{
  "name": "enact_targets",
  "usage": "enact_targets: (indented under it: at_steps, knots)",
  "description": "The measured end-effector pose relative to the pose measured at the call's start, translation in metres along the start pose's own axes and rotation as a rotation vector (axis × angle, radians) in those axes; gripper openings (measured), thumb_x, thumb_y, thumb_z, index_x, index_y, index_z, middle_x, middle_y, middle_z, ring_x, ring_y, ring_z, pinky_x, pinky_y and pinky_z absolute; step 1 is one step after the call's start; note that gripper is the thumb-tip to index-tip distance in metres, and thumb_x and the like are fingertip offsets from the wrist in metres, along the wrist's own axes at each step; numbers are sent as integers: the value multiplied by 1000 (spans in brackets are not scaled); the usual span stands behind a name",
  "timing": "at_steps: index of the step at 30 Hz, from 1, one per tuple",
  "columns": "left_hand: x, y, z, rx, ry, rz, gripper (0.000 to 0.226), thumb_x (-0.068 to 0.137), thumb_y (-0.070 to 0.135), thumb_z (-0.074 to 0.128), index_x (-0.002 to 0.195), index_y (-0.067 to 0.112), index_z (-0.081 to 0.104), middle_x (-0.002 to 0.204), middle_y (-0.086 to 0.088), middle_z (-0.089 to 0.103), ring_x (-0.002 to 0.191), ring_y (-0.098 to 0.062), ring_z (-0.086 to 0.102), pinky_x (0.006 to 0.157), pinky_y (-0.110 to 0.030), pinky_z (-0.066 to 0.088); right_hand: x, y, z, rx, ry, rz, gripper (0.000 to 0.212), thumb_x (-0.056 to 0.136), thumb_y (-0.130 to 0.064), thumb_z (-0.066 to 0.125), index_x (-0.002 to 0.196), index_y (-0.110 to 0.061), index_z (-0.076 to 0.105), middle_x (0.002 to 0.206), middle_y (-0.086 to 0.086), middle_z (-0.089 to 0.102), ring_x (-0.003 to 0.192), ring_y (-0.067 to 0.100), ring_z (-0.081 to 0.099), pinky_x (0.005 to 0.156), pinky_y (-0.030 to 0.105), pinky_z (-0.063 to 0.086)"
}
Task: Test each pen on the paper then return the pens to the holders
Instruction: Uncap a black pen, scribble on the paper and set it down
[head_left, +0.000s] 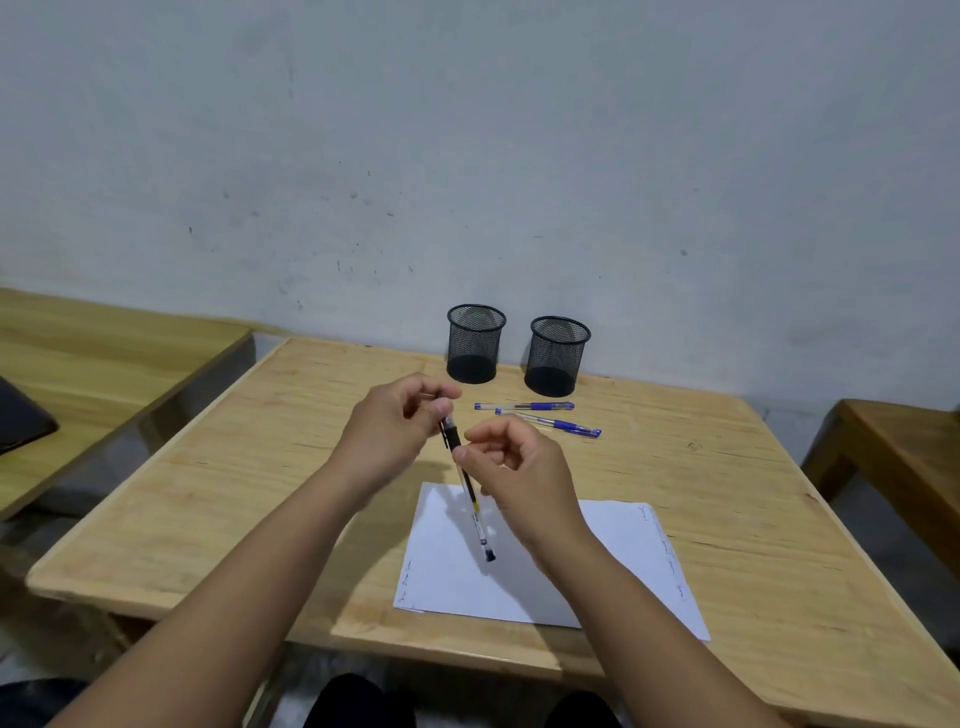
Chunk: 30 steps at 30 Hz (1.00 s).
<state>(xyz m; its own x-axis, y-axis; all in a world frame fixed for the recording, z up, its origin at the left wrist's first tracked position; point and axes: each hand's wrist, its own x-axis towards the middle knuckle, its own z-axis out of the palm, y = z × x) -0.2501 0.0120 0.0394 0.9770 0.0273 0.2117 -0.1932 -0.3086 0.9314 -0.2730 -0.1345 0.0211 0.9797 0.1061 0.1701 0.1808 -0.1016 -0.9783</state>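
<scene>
Black pen (470, 491), steeply tilted, cap end up

I see two black mesh holders (475, 344) at the far edge of the light wood-grain table (208, 467). Just nearer than the holders lie two blue pens (524, 406). Nearer still, white paper (452, 571) sits under a black-and-clear pen (470, 493).

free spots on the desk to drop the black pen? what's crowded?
Free: bare wood on the table's left side, from its left edge to the paper; also the right side, between the blue pens and the right edge. Crowded: the middle, where both hands hold the black pen above the paper, and the back by the holders.
</scene>
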Motion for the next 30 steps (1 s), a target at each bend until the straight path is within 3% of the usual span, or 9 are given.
enact_targets:
  at_steps: [2, 5, 10, 17, 20, 24, 27, 30]
  knots:
    - [1, 0, -3, 5, -5, -2, 23, 89, 14, 55, 87, 33, 68, 79, -2, 66, 81, -19, 64, 93, -45, 51, 7, 0, 5, -57, 22, -33, 13, 78, -11, 72, 81, -22, 65, 56, -23, 57, 61, 1, 49, 63, 21, 45]
    - [5, 1, -9, -13, 15, -7, 26, 89, 15, 55, 85, 36, 69, 78, -1, 66, 80, -20, 65, 93, -47, 51, 13, -2, 10, -78, 5, -38, 10, 78, -15, 72, 84, -20, 66, 57, -25, 57, 65, 4, 51, 67, 23, 47]
    - [15, 2, -20, -15, 50, -2, 22, 89, 16, 56, 88, 34, 68, 81, 0, 67, 71, -13, 63, 83, -33, 52, 25, -5, 25, -22, 0, -39, 16, 78, -13, 72, 89, -20, 63, 78, -7, 66, 70, 6, 58, 70, 25, 49]
    - [26, -20, -47, 1, 127, -42, 14, 86, 27, 60, 97, 32, 68, 91, -2, 71, 88, -16, 67, 87, -34, 52, 39, 3, 58, 70, -43, 27, 24, 83, -13, 66, 101, -29, 59, 74, 2, 65, 55, 2, 53, 56, 12, 45]
    - [29, -45, -64, 179, 236, -71, 18, 89, 28, 57, 103, 26, 67, 98, 2, 70, 89, -12, 62, 78, -22, 42, 46, 14, 73, 78, -15, 85, 29, 83, -13, 65, 101, -35, 58, 71, 2, 66, 60, 10, 56, 63, 21, 48]
    - [25, -97, -85, 418, 258, -191, 24, 90, 24, 55, 110, 16, 65, 112, -4, 67, 92, -10, 58, 78, -13, 38, 62, 35, 90, 5, 32, 192, 31, 81, -18, 66, 97, -43, 56, 73, 4, 66, 66, 14, 59, 72, 33, 50]
    - [19, -134, -90, 614, 215, -182, 30, 89, 27, 55, 115, 14, 62, 120, -6, 63, 113, -20, 53, 93, -25, 38, 74, 47, 94, -49, 70, 257, 29, 81, -16, 64, 101, -36, 57, 72, 4, 62, 64, 15, 58, 64, 26, 47]
    - [17, -146, -86, 681, 219, -115, 32, 90, 29, 53, 118, 15, 60, 123, -5, 59, 120, -21, 45, 99, -29, 35, 85, 55, 98, -110, 91, 294, 28, 80, -14, 64, 100, -32, 57, 69, 5, 64, 59, 15, 57, 56, 22, 44]
